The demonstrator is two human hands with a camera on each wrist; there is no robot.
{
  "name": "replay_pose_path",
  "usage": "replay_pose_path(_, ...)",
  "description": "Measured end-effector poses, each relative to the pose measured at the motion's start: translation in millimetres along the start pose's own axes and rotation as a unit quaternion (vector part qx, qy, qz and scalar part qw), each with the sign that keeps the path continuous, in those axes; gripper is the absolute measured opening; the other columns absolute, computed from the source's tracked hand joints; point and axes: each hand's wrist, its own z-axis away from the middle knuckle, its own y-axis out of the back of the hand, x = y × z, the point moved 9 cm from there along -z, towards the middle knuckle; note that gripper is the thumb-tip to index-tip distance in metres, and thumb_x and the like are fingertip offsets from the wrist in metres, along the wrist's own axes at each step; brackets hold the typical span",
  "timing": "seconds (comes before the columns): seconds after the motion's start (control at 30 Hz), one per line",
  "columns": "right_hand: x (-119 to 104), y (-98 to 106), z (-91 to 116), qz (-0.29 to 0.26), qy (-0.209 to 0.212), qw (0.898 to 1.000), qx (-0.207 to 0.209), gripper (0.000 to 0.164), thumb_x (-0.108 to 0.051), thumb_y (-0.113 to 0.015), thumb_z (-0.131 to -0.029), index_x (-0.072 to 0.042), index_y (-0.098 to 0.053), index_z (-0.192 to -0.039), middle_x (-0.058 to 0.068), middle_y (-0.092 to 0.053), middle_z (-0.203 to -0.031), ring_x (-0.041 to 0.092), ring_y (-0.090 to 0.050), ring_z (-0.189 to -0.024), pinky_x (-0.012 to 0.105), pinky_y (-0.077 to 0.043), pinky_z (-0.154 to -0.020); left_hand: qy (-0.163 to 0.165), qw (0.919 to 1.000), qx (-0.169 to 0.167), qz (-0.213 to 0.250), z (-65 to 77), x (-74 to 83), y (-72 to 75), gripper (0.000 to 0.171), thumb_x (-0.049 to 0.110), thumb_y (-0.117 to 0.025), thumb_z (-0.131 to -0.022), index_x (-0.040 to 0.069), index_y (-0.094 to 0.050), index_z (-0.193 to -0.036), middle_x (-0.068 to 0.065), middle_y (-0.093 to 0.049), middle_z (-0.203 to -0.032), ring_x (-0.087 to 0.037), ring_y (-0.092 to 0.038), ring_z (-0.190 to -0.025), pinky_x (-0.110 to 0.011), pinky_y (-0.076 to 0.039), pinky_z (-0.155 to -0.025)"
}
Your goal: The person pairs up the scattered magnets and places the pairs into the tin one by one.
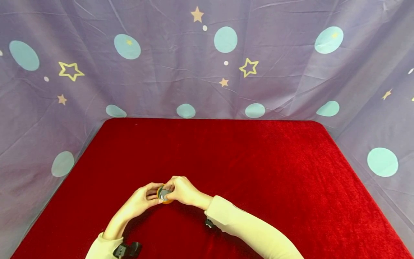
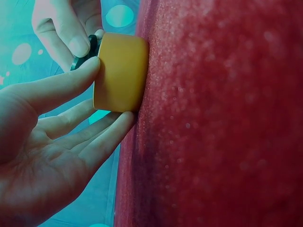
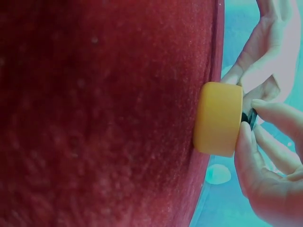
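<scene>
A small round orange-yellow container [image 2: 120, 73] stands on the red cloth, its base against the fabric. My left hand [image 1: 139, 200] holds it by the side, thumb at the upper rim and fingertips low on the wall. From the other side my right hand [image 1: 185, 191] pinches a thin dark disc-like piece [image 3: 253, 118] between thumb and fingers at the container's top. In the head view a grey round face [image 1: 164, 194] shows inside the orange rim, partly covered by the right fingers. The container's inside is hidden.
Red velvety cloth [image 1: 242, 162] covers the table. Purple curtains [image 1: 181, 57] with stars and dots stand behind it and along both sides. Each wrist wears a black camera, the left one [image 1: 127, 249] close over the cloth.
</scene>
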Motion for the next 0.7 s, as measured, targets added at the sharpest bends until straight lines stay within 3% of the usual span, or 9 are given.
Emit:
replay_pose_path(0.3, -1.6, -0.5, -2.6, 0.014, 0.005, 1.0, 0.002, 0.021, -0.013, -0.072, -0.072, -0.004, -0.069, -0.091, -0.001, -0.063, -0.084, 0.002, -0.055, -0.071, 0.007, -0.042, -0.062, 0.007, 0.9999, -0.006, 0.006, 1.5, 0.6, 0.4, 0.051, 0.01, -0.064, -0.08, -0.008, -0.042, -0.122, -0.027, -0.046, -0.12, -0.038, -0.05, -0.107, -0.03, -0.046, -0.084)
replay_pose_path(0.7, 4.5, 8.2, 6.6, -0.059, -0.013, 0.998, 0.017, 0.021, -0.005, -0.068, -0.076, 0.0, -0.066, -0.096, 0.004, -0.062, -0.092, 0.008, -0.059, -0.081, 0.009, -0.044, -0.065, -0.001, 1.0, -0.005, -0.003, 1.0, 1.7, -0.4, 0.051, 0.011, -0.065, -0.079, -0.009, -0.043, -0.121, -0.028, -0.047, -0.119, -0.039, -0.051, -0.105, -0.03, -0.047, -0.083)
